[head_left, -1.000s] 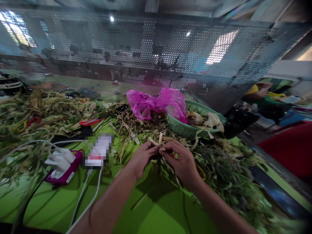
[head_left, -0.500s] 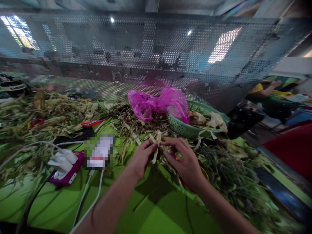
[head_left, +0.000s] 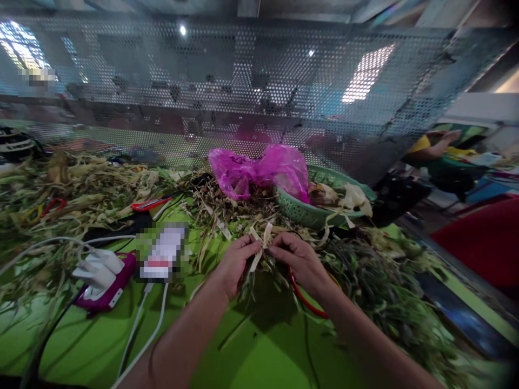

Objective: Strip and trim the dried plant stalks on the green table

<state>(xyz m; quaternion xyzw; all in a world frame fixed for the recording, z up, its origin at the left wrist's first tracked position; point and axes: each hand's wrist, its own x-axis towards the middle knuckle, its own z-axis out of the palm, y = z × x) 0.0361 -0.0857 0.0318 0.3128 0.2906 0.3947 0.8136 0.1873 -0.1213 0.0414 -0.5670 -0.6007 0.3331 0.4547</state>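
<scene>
Pale dried husk strips (head_left: 267, 234), probably corn husk, meet between my two hands above the green table. My left hand (head_left: 235, 265) pinches the strips from the left with thumb and forefinger. From the other side, the fingertips of my right hand (head_left: 302, 265) close on the same strips, almost touching the left ones. The exact joint between the strips is partly covered by my fingers. A red curved handle or loop (head_left: 305, 303) shows beneath my right wrist, its other part hidden.
Beyond my hands lie a pink plastic bag (head_left: 284, 167) and a green basket (head_left: 298, 210) holding husks. To the left are a phone (head_left: 164, 254), a purple power strip (head_left: 107, 300) with white plugs, cables and a red cutter (head_left: 152, 203). Husk scraps (head_left: 377, 281) spread rightward; a perforated metal screen (head_left: 227, 70) stands behind.
My right hand's fingers have drawn in closer to the left fingertips, and the strips now spread in a V. More of the red loop shows. The view has shifted slightly.
</scene>
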